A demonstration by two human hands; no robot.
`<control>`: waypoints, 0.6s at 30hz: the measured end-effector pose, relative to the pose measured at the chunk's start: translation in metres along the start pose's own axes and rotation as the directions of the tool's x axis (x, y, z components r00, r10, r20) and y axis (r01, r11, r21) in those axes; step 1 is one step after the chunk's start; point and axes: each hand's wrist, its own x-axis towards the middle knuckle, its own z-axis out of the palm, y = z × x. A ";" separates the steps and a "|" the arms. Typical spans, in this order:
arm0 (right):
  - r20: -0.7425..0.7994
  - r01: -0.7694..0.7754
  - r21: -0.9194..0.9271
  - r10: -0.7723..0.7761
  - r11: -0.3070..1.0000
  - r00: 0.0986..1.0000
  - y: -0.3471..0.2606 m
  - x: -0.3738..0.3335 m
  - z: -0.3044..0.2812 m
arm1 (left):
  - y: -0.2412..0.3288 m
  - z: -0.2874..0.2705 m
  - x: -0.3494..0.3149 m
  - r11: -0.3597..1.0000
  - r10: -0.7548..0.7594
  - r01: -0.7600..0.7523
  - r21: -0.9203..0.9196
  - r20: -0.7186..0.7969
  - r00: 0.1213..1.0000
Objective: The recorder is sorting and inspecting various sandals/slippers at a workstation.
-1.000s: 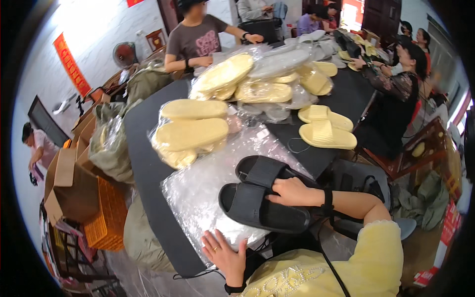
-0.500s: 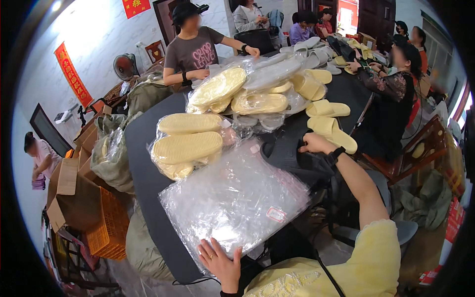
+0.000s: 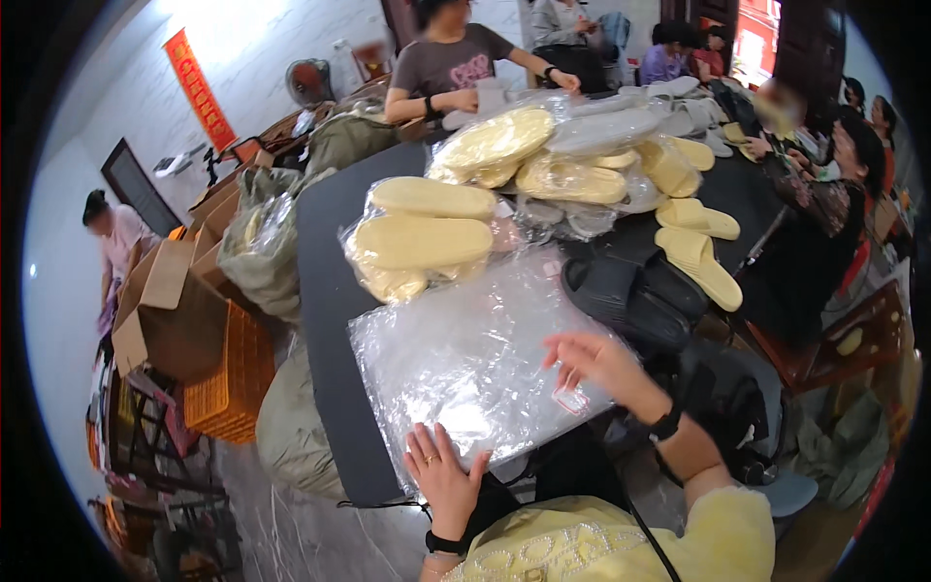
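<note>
A stack of clear plastic bags [image 3: 465, 335] with a small red-and-white label [image 3: 571, 400] lies at the near edge of the dark table. My left hand [image 3: 444, 477] rests flat on the stack's near left corner, fingers spread. Over its right side hovers my right hand [image 3: 603, 371], slightly blurred, fingers apart and holding nothing. Just beyond it sits a pair of black slippers [image 3: 630, 296], touching the bags' right edge. Bagged yellow slippers [image 3: 422, 241] lie directly behind the stack. Two loose yellow slippers [image 3: 700, 267] are to the right, past the black pair.
More bagged yellow and grey slippers [image 3: 582, 145] pile up mid-table. Co-workers stand or sit around the far side and right. On the left are an open cardboard box [image 3: 179, 310], an orange basket [image 3: 233, 383] and sacks [image 3: 301, 427]. A wooden chair [image 3: 834, 335] stands at right.
My right hand has let go of the black slippers, which now sit on the table, and moved left and nearer over the bags. My left hand stays on the bags. The view has shifted.
</note>
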 end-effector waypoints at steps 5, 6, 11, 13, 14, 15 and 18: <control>0.118 -0.200 0.786 0.176 0.585 0.977 0.093 0.027 -0.005 | 0.007 -0.004 0.005 0.999 0.043 -0.043 -0.010 -0.032 0.999; 0.156 -0.204 0.908 0.157 0.366 0.975 0.107 0.035 -0.012 | 0.006 -0.001 0.005 0.999 0.046 -0.046 0.006 -0.053 0.998; 0.128 -0.153 0.952 0.109 0.266 0.986 0.101 0.028 -0.001 | -0.001 0.002 -0.007 0.999 0.011 -0.007 0.037 -0.125 0.992; 0.143 -0.160 0.956 0.086 0.245 0.986 0.105 0.030 -0.003 | -0.002 0.011 -0.005 0.996 0.041 -0.024 0.081 -0.214 0.976; 0.150 -0.167 0.950 0.082 0.263 0.985 0.110 0.030 -0.005 | -0.005 0.019 -0.005 0.996 0.047 -0.027 0.084 -0.247 0.968; 0.153 -0.169 0.945 0.078 0.281 0.985 0.114 0.032 -0.007 | -0.006 0.028 -0.005 0.996 0.057 -0.034 0.086 -0.280 0.958; 0.154 -0.167 0.931 0.067 0.324 0.986 0.115 0.031 -0.011 | -0.004 0.032 -0.002 0.995 0.065 -0.035 0.095 -0.333 0.941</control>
